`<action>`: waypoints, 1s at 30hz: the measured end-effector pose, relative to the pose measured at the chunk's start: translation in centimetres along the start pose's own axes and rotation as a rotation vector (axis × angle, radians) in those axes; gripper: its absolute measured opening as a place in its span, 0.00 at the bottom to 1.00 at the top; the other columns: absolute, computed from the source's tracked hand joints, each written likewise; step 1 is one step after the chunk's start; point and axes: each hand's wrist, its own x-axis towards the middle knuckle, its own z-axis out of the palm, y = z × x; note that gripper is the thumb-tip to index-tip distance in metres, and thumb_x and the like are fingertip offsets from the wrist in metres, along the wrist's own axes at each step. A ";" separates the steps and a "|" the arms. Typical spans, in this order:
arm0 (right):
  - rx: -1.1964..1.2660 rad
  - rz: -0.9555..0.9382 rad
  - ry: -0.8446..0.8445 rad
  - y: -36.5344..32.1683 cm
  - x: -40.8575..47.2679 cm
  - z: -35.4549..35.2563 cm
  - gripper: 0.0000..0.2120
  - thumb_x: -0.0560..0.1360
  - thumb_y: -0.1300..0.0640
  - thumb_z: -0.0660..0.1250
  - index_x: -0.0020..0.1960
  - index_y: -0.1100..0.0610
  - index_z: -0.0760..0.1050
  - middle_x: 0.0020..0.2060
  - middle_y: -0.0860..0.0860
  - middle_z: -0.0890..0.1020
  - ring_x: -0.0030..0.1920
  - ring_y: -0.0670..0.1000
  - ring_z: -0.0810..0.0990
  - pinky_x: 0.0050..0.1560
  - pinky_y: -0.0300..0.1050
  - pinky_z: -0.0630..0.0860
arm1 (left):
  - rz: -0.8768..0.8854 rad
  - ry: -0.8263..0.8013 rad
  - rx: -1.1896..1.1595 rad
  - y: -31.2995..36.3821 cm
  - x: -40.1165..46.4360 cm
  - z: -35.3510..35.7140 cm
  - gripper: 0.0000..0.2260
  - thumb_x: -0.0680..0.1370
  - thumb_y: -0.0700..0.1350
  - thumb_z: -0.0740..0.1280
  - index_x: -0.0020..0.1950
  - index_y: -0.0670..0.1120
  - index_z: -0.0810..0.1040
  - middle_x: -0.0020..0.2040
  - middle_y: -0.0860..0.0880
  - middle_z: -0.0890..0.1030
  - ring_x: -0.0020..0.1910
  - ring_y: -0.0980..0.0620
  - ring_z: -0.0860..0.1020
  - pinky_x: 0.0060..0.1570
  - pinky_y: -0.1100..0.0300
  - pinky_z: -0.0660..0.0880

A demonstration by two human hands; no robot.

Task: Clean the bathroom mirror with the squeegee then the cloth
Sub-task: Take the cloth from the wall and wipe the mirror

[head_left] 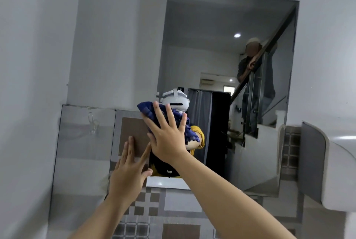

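A blue cloth [154, 111] is pressed flat against the lower left part of the mirror [221, 55] by the right hand [167, 138], fingers straight and spread wide over the fabric. Part of the cloth is bunched above and to the left of the fingertips; more of it is seen past the little finger, at the reflection. The left hand [129, 173] is laid open on the tiled wall [133, 133] just beside the mirror's left edge, fingers straight and slightly parted, thumb reaching toward the glass. Both forearms are raised from the bottom of the view. In the glass, a white headset [176, 100] and a yellow sleeve [198, 131] are reflected behind the cloth; a second person is reflected leaning on a stair railing [269, 46]. A clear wall hook [92, 123] is fixed to the tile at left. A white basin edge [339, 161] is noted at right. The squeegee cannot be made out.
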 end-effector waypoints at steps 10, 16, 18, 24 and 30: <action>-0.257 0.004 -0.006 11.5 -8.1 -2.4 0.26 0.76 0.43 0.60 0.73 0.40 0.63 0.77 0.50 0.59 0.77 0.59 0.56 0.63 0.79 0.53 | 0.018 0.012 -0.007 -0.2 0.0 0.1 0.42 0.66 0.53 0.73 0.74 0.55 0.54 0.74 0.36 0.53 0.69 0.36 0.62 0.48 0.46 0.78; -0.149 0.425 0.013 19.4 -11.2 -5.6 0.30 0.74 0.40 0.58 0.75 0.44 0.58 0.78 0.54 0.56 0.77 0.61 0.54 0.62 0.80 0.55 | 0.024 0.007 0.035 0.0 0.1 -0.1 0.42 0.65 0.53 0.75 0.73 0.53 0.58 0.72 0.33 0.57 0.66 0.34 0.66 0.44 0.46 0.79; -0.029 0.598 0.091 21.1 -12.2 -6.1 0.30 0.76 0.42 0.59 0.76 0.46 0.57 0.79 0.53 0.51 0.77 0.61 0.50 0.64 0.75 0.62 | 0.022 0.008 0.034 0.0 0.1 0.0 0.42 0.64 0.52 0.75 0.73 0.52 0.59 0.72 0.33 0.58 0.65 0.34 0.67 0.42 0.46 0.79; 0.187 0.962 0.249 19.7 -13.8 -4.5 0.31 0.78 0.46 0.59 0.77 0.44 0.50 0.79 0.49 0.44 0.77 0.59 0.52 0.65 0.62 0.70 | 0.034 0.006 0.028 -0.2 0.1 0.2 0.41 0.65 0.52 0.75 0.73 0.52 0.58 0.73 0.33 0.55 0.67 0.33 0.65 0.41 0.44 0.79; 0.168 1.072 0.233 11.8 -11.6 -1.1 0.31 0.75 0.44 0.56 0.77 0.44 0.53 0.79 0.51 0.48 0.77 0.61 0.51 0.66 0.78 0.50 | 0.032 -0.007 0.051 -0.2 0.1 0.1 0.39 0.68 0.53 0.72 0.74 0.52 0.55 0.73 0.34 0.53 0.68 0.33 0.62 0.49 0.42 0.76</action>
